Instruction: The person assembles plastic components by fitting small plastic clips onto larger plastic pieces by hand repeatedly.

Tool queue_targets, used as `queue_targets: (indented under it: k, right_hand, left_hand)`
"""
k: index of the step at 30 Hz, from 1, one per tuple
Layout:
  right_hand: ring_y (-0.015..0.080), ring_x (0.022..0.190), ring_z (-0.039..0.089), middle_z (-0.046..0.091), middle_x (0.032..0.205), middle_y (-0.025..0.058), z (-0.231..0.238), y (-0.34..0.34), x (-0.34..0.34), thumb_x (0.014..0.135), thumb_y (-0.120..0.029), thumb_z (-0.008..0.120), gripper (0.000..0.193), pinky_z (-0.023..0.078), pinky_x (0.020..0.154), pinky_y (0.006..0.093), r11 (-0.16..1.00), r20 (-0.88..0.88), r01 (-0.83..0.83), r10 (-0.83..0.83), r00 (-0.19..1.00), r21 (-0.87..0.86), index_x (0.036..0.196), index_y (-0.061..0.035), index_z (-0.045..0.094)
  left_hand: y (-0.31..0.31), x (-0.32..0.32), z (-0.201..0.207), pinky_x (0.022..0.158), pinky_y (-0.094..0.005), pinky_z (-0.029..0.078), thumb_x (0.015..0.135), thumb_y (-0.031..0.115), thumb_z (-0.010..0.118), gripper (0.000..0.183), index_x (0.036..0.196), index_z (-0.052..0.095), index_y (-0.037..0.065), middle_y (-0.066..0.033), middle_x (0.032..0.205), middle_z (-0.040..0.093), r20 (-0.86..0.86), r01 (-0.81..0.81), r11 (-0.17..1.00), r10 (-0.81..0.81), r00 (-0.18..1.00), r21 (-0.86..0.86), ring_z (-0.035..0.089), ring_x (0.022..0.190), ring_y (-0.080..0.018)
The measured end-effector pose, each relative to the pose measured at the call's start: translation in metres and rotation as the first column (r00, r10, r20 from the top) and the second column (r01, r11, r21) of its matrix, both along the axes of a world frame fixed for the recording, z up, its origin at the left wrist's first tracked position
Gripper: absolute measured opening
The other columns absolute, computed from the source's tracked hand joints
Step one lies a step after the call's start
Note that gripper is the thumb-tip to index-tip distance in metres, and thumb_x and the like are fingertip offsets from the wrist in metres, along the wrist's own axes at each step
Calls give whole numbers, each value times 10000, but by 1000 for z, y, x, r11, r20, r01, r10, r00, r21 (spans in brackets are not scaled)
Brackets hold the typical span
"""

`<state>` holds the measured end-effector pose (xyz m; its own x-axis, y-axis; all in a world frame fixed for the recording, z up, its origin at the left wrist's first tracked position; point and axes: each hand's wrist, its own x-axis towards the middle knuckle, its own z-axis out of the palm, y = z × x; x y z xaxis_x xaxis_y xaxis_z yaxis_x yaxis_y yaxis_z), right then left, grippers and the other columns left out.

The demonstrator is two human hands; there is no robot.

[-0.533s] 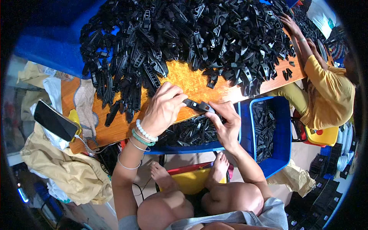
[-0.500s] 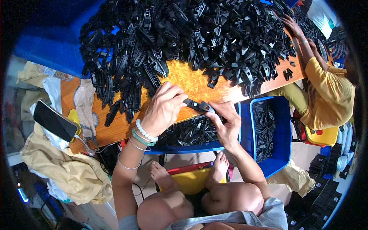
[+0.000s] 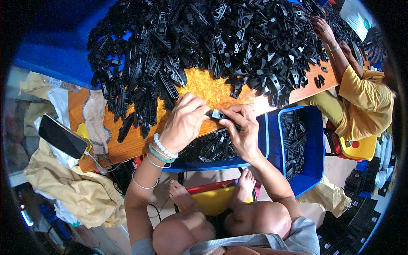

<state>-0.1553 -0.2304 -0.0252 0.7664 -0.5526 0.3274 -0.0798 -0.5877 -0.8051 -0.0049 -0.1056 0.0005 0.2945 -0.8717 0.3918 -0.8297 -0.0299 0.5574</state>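
Over the table's near edge, my left hand (image 3: 185, 121) and my right hand (image 3: 244, 129) are close together, both closed in a pinch. Between them is a black plastic part (image 3: 218, 114) with a light-reflecting square face. My left fingers grip one end and my right thumb and fingers the other. Much of the part is covered by the fingers, so I cannot tell whether it is one piece or two. Beyond my hands lies a large heap of black plastic parts (image 3: 199, 38). Below them, a blue bin (image 3: 208, 164) holds more such parts.
To the right stands another blue bin (image 3: 314, 170) with black parts. A co-worker in a yellow shirt (image 3: 367, 97) reaches into the heap at far right. At left are a phone (image 3: 63, 136), a cloth (image 3: 94, 114) and brown sacking (image 3: 72, 187).
My right hand has moved left, closer to my left hand, and its grip along the part has shifted. The square face of the part now turns upward. The co-worker's hand has shifted slightly.
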Motion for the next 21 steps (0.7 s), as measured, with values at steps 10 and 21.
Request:
queue_targets:
  k: [10,21]
  right_hand:
    - [253,843,531,585,872,64,17,-10,-16,709,-76,770,260,402,751,364,991,-55,-20,13,998,-133,962,-38,723]
    - [261,873,562,626,929,63,8,-23,-5,747,-121,760,242,423,773,380,972,-89,-231,227,970,-33,971,-35,728]
  left_hand:
    - [2,-1,-1,795,-379,492,731,-13,712,206,928,659,-47,-141,922,621,-34,14,999,-16,999,-39,572,905,-305]
    - [4,-7,6,796,-368,494,721,17,745,275,975,667,-53,-143,948,640,-32,14,999,-13,999,43,583,907,-291]
